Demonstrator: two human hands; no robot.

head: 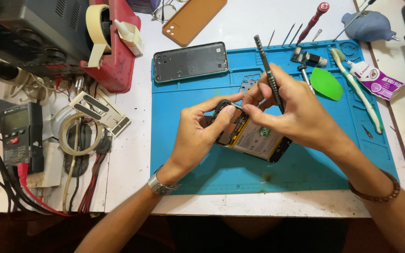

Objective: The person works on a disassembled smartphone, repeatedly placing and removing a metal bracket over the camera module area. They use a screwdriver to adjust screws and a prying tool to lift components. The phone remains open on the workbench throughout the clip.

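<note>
The left hand [198, 136] holds the opened phone [251, 136] over the blue mat [305, 168] on the bench, the right hand [296, 110] grips a screwdriver [268, 72] while pinching near its top, and the removed back cover [191, 62] already lies beside, inner parts still in place.

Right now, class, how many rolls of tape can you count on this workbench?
2. One cream roll stands upright on the red dispenser at upper left; one clear roll lies flat among the cables, left of the blue mat. Others may be hidden.

Both hands' fingers [230, 110] grip an opened phone [251, 136] over the blue mat [188, 154].
</note>
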